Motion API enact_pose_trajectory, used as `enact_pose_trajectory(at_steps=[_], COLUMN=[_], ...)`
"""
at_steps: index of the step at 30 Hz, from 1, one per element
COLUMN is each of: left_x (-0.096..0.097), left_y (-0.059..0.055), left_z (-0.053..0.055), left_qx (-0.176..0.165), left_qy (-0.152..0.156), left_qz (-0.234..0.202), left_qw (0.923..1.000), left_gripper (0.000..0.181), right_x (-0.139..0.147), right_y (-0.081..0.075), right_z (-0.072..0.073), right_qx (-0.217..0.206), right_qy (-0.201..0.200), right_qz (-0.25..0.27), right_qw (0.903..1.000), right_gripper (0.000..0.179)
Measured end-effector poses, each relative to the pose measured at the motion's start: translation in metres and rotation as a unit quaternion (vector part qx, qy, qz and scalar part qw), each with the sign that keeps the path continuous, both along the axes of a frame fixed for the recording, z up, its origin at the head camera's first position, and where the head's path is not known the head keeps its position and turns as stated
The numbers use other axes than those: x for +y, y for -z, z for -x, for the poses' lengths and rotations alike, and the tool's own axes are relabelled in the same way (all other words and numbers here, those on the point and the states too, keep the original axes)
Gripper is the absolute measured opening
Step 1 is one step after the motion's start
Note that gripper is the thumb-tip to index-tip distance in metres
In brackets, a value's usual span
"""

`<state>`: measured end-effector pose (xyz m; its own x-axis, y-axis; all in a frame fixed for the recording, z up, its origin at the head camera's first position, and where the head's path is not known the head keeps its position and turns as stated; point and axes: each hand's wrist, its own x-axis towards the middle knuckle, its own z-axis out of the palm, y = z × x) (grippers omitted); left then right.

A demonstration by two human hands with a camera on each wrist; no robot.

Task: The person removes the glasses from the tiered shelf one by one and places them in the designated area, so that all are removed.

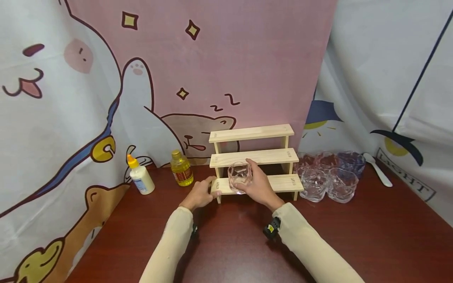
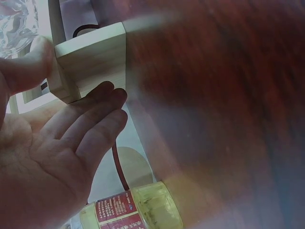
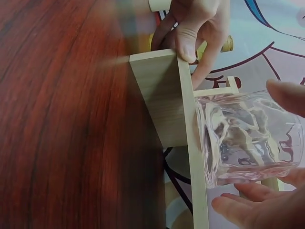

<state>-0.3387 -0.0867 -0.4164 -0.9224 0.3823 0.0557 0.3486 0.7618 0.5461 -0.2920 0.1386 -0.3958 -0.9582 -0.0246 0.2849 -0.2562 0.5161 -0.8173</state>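
A three-step wooden shelf (image 1: 255, 158) stands on the table. My right hand (image 1: 259, 184) holds a clear, faintly pink glass (image 1: 238, 175) at the left part of the lowest step. In the right wrist view the glass (image 3: 252, 138) has its base against the step's board (image 3: 194, 167), with thumb and fingers on opposite sides. My left hand (image 1: 201, 193) grips the left end of that lowest step. Seen from the left wrist, the thumb (image 2: 29, 69) lies on the board and the other fingers (image 2: 97, 126) reach along its outer side.
Several clear, pink and blue glasses (image 1: 341, 184) crowd together right of the shelf, beside a white spoon (image 1: 378, 171). To the left stand a bottle of yellow oil (image 1: 182, 173) and a white glue bottle (image 1: 142, 179) with an orange cap. Printed cloth (image 1: 247, 59) hangs behind.
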Motion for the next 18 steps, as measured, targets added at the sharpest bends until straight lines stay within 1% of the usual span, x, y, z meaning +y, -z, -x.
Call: enact_pose_trajectory(at_steps=[7, 13, 15, 18], left_x=[0.0003, 0.0007, 0.001, 0.0012], left_y=[0.0003, 0.0024, 0.0026, 0.0019], left_z=[0.0004, 0.0014, 0.0008, 0.0003], left_qx=[0.003, 0.0, 0.001, 0.006], left_qy=[-0.002, -0.002, -0.001, 0.0], left_qz=[-0.001, -0.001, -0.003, -0.005], left_qw=[1.0, 1.0, 1.0, 1.0], left_gripper=[0.06, 0.06, 0.06, 0.06], right_x=[-0.0022, -0.0009, -0.0002, 0.001], right_y=[-0.0008, 0.0001, -0.0003, -0.0022], right_z=[0.0027, 0.0047, 0.0048, 0.0043], right_qx=[0.0, -0.023, -0.034, -0.039], right_qy=[0.011, 0.018, 0.016, 0.011], right_qz=[0.006, 0.028, 0.039, 0.045], right_qw=[0.9999, 0.9992, 0.9985, 0.9982], right_gripper=[0.086, 0.083, 0.082, 0.08])
